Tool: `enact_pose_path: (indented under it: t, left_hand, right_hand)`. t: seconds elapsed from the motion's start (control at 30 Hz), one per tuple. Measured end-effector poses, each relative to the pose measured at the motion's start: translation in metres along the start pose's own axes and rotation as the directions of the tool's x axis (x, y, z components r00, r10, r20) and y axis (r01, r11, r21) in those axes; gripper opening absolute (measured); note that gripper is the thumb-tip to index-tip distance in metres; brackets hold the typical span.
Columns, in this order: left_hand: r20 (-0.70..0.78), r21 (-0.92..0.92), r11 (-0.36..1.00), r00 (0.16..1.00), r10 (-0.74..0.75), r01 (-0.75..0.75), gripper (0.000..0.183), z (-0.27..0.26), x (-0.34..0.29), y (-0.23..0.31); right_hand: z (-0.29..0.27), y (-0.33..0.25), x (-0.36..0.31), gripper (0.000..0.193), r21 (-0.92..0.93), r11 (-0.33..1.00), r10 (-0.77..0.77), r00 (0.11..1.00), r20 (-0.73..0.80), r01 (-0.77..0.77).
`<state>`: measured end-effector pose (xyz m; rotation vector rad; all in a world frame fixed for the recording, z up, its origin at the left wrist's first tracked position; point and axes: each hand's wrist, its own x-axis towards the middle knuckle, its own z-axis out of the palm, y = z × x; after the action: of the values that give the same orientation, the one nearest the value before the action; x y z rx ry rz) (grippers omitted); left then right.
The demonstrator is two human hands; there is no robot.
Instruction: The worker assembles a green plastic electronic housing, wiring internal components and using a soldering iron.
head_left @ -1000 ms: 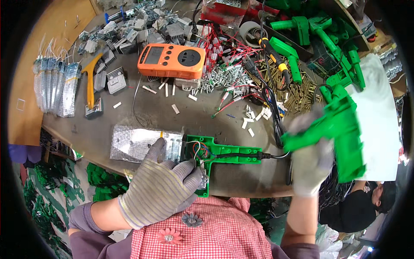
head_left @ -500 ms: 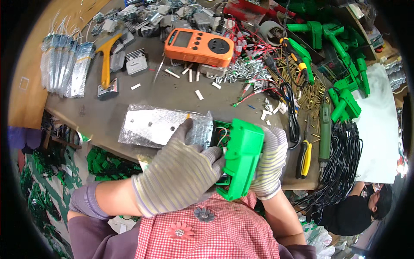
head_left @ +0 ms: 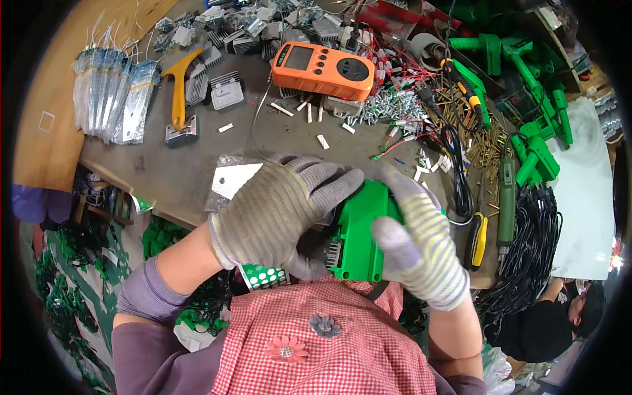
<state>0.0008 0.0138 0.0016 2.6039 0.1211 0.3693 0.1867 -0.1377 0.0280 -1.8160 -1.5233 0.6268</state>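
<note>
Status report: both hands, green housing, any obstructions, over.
Left hand at left side of green housing; right hand gripping its right side. Both hands partly hide it.

The boxy green housing (head_left: 361,234) shows metal fins (head_left: 334,255) along its left.

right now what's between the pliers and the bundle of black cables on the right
The green screwdriver lies between the pliers and the black cables, as the head view shows.

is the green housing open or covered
Covered: the green cover hides the inside, with metal fins showing at one edge; whether it's fully shut, cannot tell.
</note>
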Motion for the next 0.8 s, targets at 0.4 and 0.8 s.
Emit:
enact_pose_path:
  t: [0.4,0.8]
  left_hand:
    - [-0.119,-0.056,0.998,0.993,-0.018,0.011,0.127,0.010,-0.003,-0.007]
    - [-0.085,-0.049,0.999,0.996,-0.012,0.008,0.127,0.003,-0.002,0.010]
  right_hand:
    - [0.028,-0.023,0.015,0.077,-0.497,0.857,-0.132,0.990,0.041,0.135]
    - [0.014,0.008,0.006,0.057,-0.303,0.927,-0.304,0.915,-0.266,0.220]
